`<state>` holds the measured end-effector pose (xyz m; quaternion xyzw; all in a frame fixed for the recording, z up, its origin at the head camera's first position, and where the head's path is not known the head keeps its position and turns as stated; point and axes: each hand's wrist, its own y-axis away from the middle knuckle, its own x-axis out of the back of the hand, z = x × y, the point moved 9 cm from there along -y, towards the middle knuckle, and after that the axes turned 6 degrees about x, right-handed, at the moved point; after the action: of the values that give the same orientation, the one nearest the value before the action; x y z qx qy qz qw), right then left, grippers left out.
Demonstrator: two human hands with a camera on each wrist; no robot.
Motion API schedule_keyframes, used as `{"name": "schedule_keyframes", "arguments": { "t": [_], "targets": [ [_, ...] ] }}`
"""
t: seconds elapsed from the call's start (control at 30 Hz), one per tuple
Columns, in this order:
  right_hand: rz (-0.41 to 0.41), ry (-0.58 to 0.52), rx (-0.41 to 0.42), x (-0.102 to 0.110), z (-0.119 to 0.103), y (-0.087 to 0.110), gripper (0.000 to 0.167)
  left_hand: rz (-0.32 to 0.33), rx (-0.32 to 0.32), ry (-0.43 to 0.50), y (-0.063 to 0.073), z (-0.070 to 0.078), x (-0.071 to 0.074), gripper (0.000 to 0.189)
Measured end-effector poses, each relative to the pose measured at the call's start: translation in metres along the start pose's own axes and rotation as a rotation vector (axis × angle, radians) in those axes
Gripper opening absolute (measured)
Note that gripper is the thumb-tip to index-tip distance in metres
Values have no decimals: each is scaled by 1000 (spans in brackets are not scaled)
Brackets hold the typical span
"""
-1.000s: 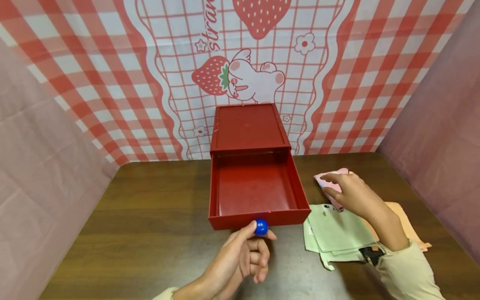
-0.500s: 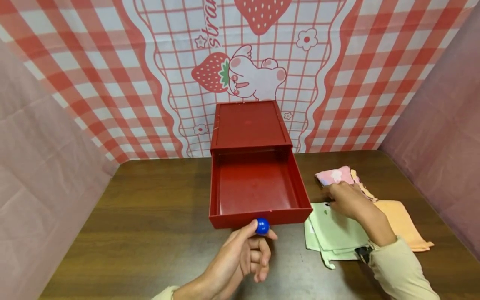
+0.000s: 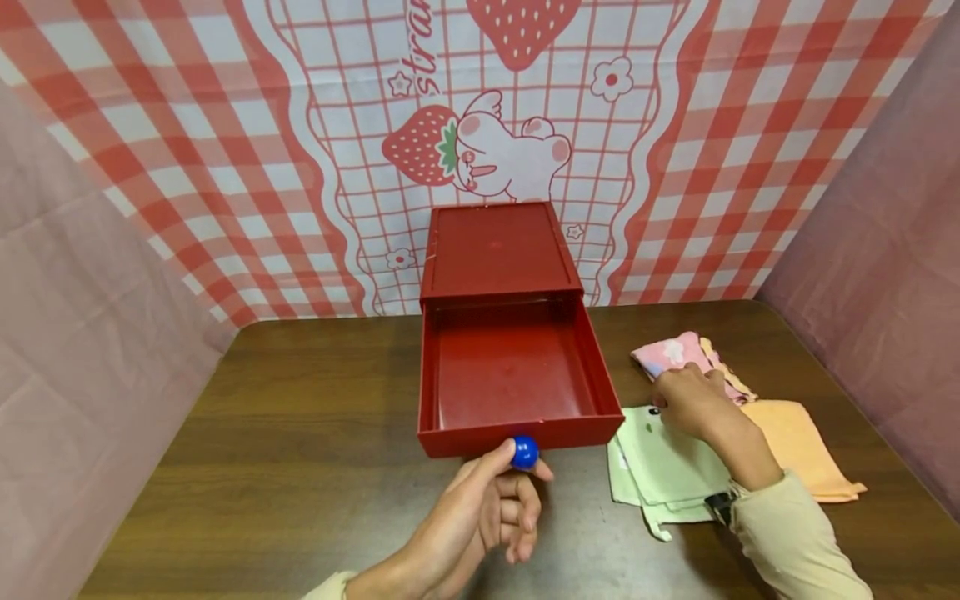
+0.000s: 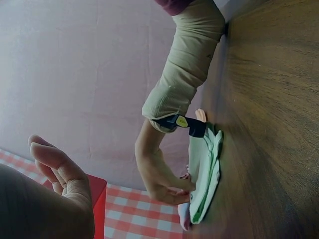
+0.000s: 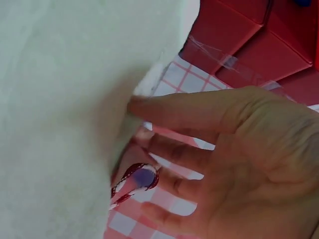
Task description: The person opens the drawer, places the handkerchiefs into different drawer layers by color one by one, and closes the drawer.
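Note:
My left hand (image 3: 472, 521) pinches the round blue knob (image 3: 527, 452) of a red drawer (image 3: 517, 367), thumb against its side. The drawer stands pulled out of its red case (image 3: 498, 250) with nothing inside. Over on the right, my right hand (image 3: 693, 404) has its thumb and fingertips at the far edge of a folded green towel (image 3: 675, 467). In the right wrist view the thumb tip lies on this green towel (image 5: 60, 124) and the index fingertip goes behind its edge, pinching it. Part of the towel is hidden beneath the hand and forearm.
Beyond the right hand lies a folded pink patterned towel (image 3: 671, 350). An orange towel (image 3: 798, 442) extends out from under the green one at the right. The wooden table (image 3: 300, 450) meets a checked strawberry cloth (image 3: 360, 167) behind the drawer case.
My right hand has come down from above the pink towel to the green towel's far edge and drawn slightly nearer. The left hand and drawer stay put.

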<state>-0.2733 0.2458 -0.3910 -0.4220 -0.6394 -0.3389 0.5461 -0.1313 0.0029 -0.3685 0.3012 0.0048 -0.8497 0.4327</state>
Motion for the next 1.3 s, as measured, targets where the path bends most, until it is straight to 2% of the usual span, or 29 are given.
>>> {"name": "schedule_keyframes", "arguments": {
  "t": [0.2, 0.37, 0.67, 0.93, 1.17, 1.3],
  "targets": [
    [26, -156, 78, 4, -1, -3, 24, -5, -2, 1, 0, 0, -1, 52],
    [65, -191, 113, 11, 0, -4, 16, -10, 3, 8, 1, -1, -1, 52],
    [182, -297, 191, 36, -11, -1, 13, -20, -13, 5, 0, 0, -1, 52],
    [265, -245, 195, 55, -13, 6, 14, -19, -26, -5, 1, 0, -2, 51],
    [281, -249, 177, 65, -11, 10, 12, -16, -17, -4, 1, 0, -2, 51],
    [333, -220, 189, 75, -13, 17, 12, -12, -11, -1, 1, -1, -1, 51]
  ]
}}
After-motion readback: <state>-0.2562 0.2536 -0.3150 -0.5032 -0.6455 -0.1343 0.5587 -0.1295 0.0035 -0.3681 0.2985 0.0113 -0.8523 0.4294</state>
